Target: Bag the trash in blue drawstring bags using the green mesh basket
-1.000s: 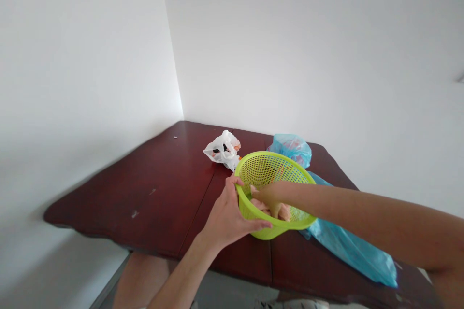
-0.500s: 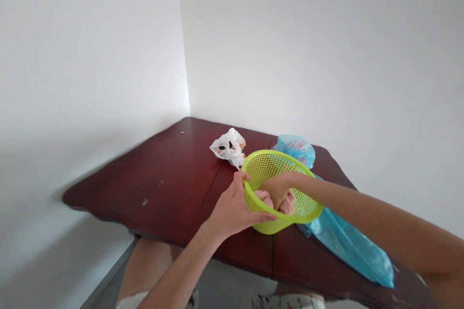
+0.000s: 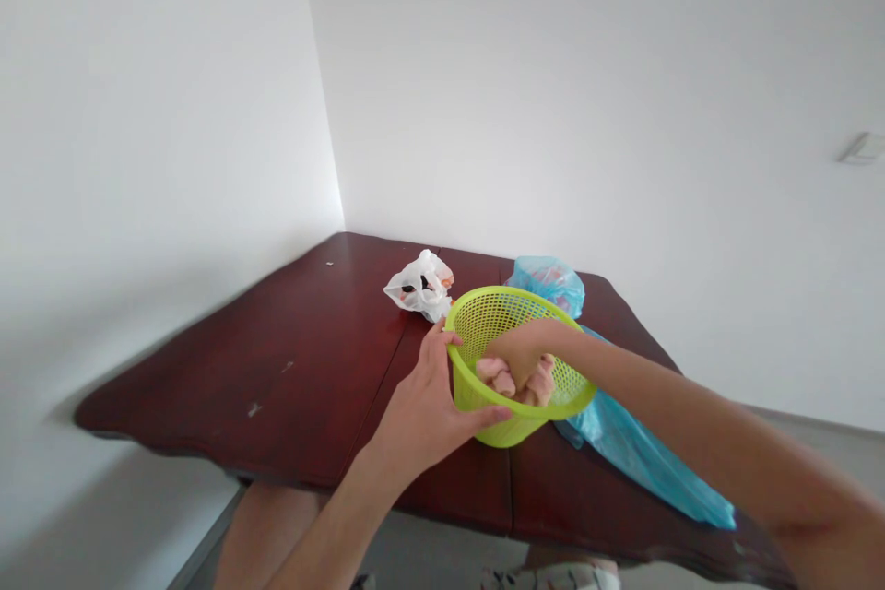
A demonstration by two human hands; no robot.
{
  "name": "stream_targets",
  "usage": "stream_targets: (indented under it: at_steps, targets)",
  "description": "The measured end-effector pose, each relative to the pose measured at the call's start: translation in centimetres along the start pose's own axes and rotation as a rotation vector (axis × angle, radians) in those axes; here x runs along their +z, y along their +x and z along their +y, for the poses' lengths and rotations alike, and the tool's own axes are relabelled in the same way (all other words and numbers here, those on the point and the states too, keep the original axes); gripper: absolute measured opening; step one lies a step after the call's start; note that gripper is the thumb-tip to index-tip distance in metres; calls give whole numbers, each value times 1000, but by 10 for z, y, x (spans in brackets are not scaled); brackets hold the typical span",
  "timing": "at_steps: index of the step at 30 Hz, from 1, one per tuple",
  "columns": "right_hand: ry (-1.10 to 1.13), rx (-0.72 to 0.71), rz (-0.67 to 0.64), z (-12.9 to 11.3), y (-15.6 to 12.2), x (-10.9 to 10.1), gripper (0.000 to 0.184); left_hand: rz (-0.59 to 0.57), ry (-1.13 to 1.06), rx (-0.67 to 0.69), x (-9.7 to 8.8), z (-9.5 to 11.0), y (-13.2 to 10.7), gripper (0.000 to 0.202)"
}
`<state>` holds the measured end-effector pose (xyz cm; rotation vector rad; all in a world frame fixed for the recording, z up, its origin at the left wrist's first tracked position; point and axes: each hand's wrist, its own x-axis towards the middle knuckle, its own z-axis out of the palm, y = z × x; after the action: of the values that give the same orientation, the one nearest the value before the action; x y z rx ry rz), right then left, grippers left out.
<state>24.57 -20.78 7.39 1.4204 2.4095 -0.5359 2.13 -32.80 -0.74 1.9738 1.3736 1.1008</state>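
A lime-green plastic mesh basket [image 3: 484,323] stands on the table, its rim tilted toward me. My left hand [image 3: 425,406] holds its near left side, with the fingers around the rim. My right hand [image 3: 522,350] reaches in from the right and presses down into several pink pieces of raw meat [image 3: 515,383]. Its fingers are buried among them, and the basket's mesh hides part of the pile.
A knotted white plastic bag [image 3: 419,287] with orange and dark contents sits left of the basket. Blue plastic [image 3: 643,461] spreads behind and to the front right. The dark red wooden table [image 3: 241,369] has a seam and stands in a white-walled corner.
The view has swung, so the table and basket sit further left. The pink pieces show more clearly beneath my right hand, and my left hand stays at the rim.
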Motion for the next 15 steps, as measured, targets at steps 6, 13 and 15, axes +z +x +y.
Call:
stream_targets:
  at_steps: [6,13,15]
  targets:
    - [-305,-154,556,3,-58,-16,45,-2,108,-2,-2,3,0,98]
    - [-507,-234,1196,-17,-104,10,20,103,9,374,-21,25,14,156]
    - [-512,-345,1299,-30,-103,17,15,71,-131,461,-20,36,19,163]
